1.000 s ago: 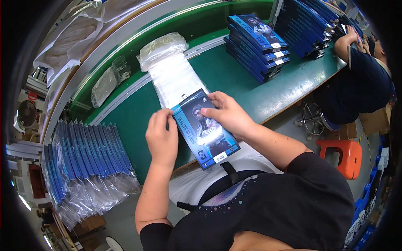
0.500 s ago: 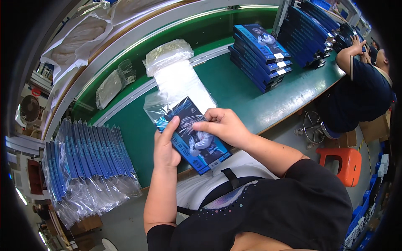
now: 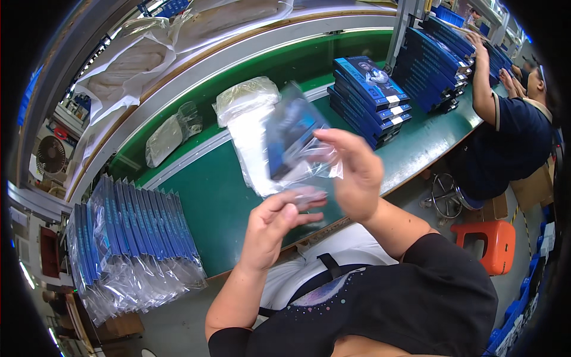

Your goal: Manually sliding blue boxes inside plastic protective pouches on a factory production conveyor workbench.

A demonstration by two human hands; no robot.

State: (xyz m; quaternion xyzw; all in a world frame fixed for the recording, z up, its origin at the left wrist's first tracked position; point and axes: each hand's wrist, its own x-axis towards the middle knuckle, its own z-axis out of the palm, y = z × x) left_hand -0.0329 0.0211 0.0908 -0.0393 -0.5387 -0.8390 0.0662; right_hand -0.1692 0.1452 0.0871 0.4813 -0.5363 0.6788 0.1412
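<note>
A dark blue printed box (image 3: 288, 140), smeared by motion, is raised above the bench inside a clear plastic bag (image 3: 309, 166). My right hand (image 3: 357, 172) is closed on the box's right side through the bag. Just below and to the left, my left hand (image 3: 276, 223) pinches the loose end of the bag between thumb and fingers. Behind the box, a stack of flat white bags (image 3: 253, 157) lies on the green bench, its far end under a bundle of clear wrap (image 3: 247, 100).
Bagged blue boxes (image 3: 134, 220) stand in a row at the left, open bag ends toward me. Unbagged boxes (image 3: 372, 83) are stacked at the back right, with more piles (image 3: 431, 68) beyond. A co-worker (image 3: 514, 122) sits at the right, near an orange stool (image 3: 496, 247).
The box, held flat in both hands before, has turned and moved up and away from me. My left hand has shifted from the box to the bag's loose end. The co-worker's arms have moved.
</note>
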